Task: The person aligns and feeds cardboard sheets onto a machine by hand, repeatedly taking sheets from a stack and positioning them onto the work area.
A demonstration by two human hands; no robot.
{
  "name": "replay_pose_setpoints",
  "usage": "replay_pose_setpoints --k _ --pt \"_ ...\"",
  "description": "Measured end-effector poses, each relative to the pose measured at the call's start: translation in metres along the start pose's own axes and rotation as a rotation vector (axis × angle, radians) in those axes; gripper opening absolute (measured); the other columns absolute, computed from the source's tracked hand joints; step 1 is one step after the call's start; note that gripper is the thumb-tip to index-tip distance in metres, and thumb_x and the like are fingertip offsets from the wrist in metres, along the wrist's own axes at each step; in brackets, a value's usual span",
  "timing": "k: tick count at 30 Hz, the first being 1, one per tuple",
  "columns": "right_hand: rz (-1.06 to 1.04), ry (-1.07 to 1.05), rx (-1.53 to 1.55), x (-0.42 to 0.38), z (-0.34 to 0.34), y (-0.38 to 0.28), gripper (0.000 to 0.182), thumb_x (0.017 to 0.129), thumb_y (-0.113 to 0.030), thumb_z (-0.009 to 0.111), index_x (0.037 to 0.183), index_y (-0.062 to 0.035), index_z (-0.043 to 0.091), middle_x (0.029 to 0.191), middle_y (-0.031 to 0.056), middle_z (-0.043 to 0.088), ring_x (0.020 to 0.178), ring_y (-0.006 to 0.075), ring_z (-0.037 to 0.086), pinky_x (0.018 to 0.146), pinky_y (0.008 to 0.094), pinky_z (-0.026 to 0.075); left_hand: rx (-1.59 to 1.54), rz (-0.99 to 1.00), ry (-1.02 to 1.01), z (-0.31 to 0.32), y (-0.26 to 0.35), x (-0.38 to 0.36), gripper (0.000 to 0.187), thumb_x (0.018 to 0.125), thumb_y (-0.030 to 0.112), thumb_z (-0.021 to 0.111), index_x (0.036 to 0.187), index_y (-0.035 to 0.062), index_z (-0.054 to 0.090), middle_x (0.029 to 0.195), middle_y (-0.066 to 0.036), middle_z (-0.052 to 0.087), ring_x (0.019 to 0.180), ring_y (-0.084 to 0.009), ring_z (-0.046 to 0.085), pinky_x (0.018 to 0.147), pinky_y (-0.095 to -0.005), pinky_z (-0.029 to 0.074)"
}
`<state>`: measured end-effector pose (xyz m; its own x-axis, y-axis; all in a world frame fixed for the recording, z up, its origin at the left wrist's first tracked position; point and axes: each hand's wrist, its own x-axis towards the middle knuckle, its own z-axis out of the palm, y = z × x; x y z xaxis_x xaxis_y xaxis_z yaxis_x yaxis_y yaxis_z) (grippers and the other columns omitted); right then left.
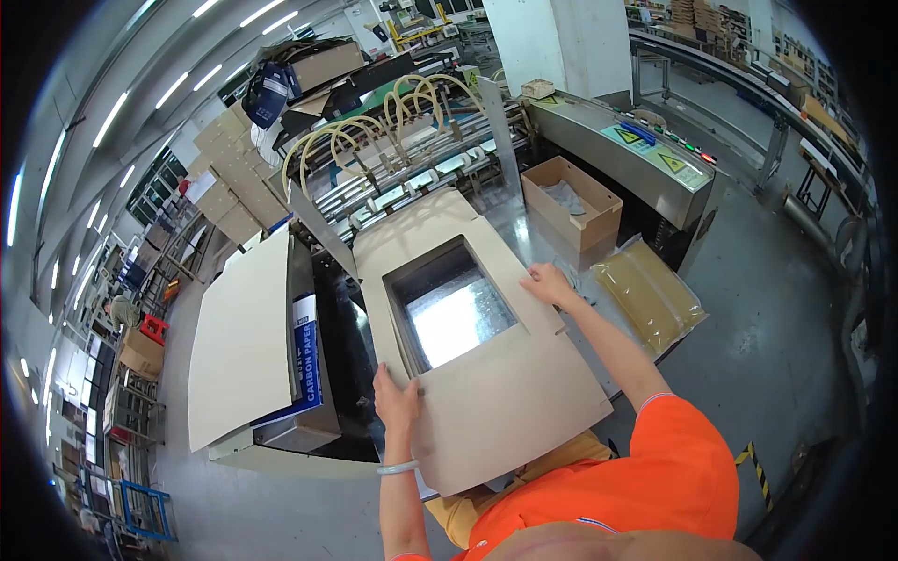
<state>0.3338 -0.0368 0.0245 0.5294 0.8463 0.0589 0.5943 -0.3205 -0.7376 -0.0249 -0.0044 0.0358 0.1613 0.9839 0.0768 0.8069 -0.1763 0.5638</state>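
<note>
A stack of grey-beige cardboard sheets point(496, 411) with a rectangular cut-out window lies on a shiny metal table, which shows through the opening. My left hand point(396, 404) grips the left edge near the window's lower corner, thumb on top. Across from it, my right hand point(550, 283) holds the right edge beside the window, its fingertips on the board. The undersides of both hands' grips are hidden. The far end of the stack reaches the feeder machine point(412, 178), which has rollers and curved yellow hoses.
Left of the stack, large pale boards point(245, 346) lie over a blue carbon paper box point(307, 355). An open cardboard box point(572, 210) and a clear-wrapped yellowish pack point(650, 294) sit to the right. Behind them runs a metal control housing point(627, 145) with warning labels.
</note>
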Motion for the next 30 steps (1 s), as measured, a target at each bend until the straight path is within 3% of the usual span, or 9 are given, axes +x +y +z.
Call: replay_pose_setpoints --k 5,9,10,14,20,25,30 --pt "-0.09 0.041 0.164 0.004 -0.002 -0.009 0.028 0.078 -0.027 0.062 0.081 0.0 0.06 0.066 0.0045 0.058 0.057 0.0162 0.05 0.056 0.0285 0.043 0.032 0.118 0.162 -0.008 0.003 0.007 0.066 0.078 0.024 0.062 0.133 -0.0002 0.034 0.124 -0.022 0.047 0.108 -0.0337 0.051 0.09 -0.039 0.043" --pt "-0.05 0.111 0.299 0.014 0.004 -0.008 0.027 0.078 -0.026 0.063 0.081 0.0008 0.06 0.067 0.0042 0.058 0.058 0.0145 0.051 0.056 0.0264 0.043 -0.312 -0.19 0.07 -0.021 0.001 0.026 0.06 0.079 0.021 0.062 0.131 -0.0005 0.039 0.112 -0.019 0.054 0.098 -0.0295 0.055 0.082 -0.0361 0.046" --pt "-0.05 0.11 0.299 0.015 0.003 -0.009 0.027 0.078 -0.026 0.063 0.081 0.0008 0.06 0.067 0.0042 0.058 0.058 0.0145 0.051 0.056 0.0264 0.043 -0.311 -0.191 0.07 -0.021 -0.005 0.029 0.06 0.079 0.021 0.062 0.131 -0.0005 0.039 0.112 -0.019 0.054 0.098 -0.0295 0.055 0.082 -0.0361 0.046" --pt "0.027 0.075 0.247 0.014 0.003 -0.01 0.027 0.078 -0.025 0.064 0.082 0.0015 0.06 0.067 0.0037 0.058 0.058 0.0132 0.051 0.057 0.0252 0.044 -0.717 -0.467 -0.059 -0.013 -0.043 0.044 0.048 0.081 0.021 0.063 0.122 -0.0003 0.049 0.098 -0.012 0.061 0.08 -0.0203 0.059 0.068 -0.029 0.047" --pt "0.069 0.05 0.311 0.022 0.012 -0.002 0.028 0.078 -0.025 0.065 0.081 0.0017 0.06 0.067 0.0036 0.058 0.058 0.013 0.051 0.057 0.0251 0.044 -0.833 -0.462 -0.146 -0.013 -0.047 0.043 0.036 0.083 0.019 0.061 0.114 0.0003 0.057 0.094 -0.01 0.062 0.076 -0.0165 0.058 0.062 -0.0263 0.046" --pt "0.029 0.094 0.324 0.029 0.012 -0.008 0.027 0.077 -0.026 0.064 0.081 0.0006 0.06 0.066 0.0045 0.058 0.058 0.0139 0.051 0.057 0.0264 0.044 -0.916 -0.433 -0.049 -0.006 -0.045 0.052 0.032 0.083 0.015 0.059 0.11 -0.0019 0.058 0.094 -0.011 0.062 0.079 -0.0179 0.057 0.069 -0.0262 0.046" --pt "-0.225 0.231 0.215 0.032 0.01 -0.023 0.024 0.076 -0.024 0.061 0.081 -0.0007 0.06 0.067 0.0064 0.058 0.058 0.0179 0.052 0.057 0.0285 0.044 -0.928 -0.319 0.081 0.004 -0.052 0.061 0.029 0.082 0.015 0.06 0.106 -0.0021 0.06 0.088 -0.01 0.062 0.074 -0.0168 0.056 0.064 -0.0257 0.046"
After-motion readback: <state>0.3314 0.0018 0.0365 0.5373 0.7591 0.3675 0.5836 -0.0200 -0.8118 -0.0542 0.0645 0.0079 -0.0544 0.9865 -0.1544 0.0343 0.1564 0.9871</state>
